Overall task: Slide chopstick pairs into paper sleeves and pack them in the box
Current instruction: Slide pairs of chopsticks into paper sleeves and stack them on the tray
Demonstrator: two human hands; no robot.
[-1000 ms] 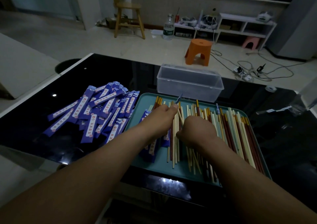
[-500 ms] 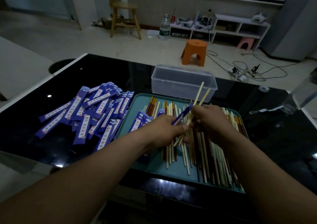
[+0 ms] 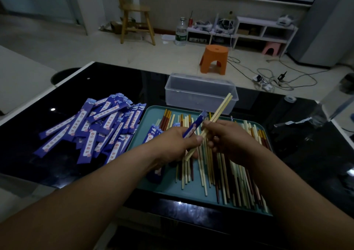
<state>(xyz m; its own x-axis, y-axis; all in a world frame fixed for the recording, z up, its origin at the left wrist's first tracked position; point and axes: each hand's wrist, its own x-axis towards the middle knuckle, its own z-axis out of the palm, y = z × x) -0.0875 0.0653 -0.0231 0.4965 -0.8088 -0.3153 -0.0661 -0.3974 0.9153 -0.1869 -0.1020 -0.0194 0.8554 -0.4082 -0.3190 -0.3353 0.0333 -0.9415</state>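
Seemingly bamboo chopstick pair, blue printed sleeve

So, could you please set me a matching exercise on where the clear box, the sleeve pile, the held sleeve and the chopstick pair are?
Things
1. clear plastic box
2. loose pile of purple paper sleeves
3. pair of pale wooden chopsticks
4. single purple paper sleeve

Places
A. gripped in the left hand
B. gripped in the right hand
C. on the black table, beyond the teal tray
D. on the black table, left of the teal tray

Pairs: 1-C, 2-D, 3-B, 4-A.
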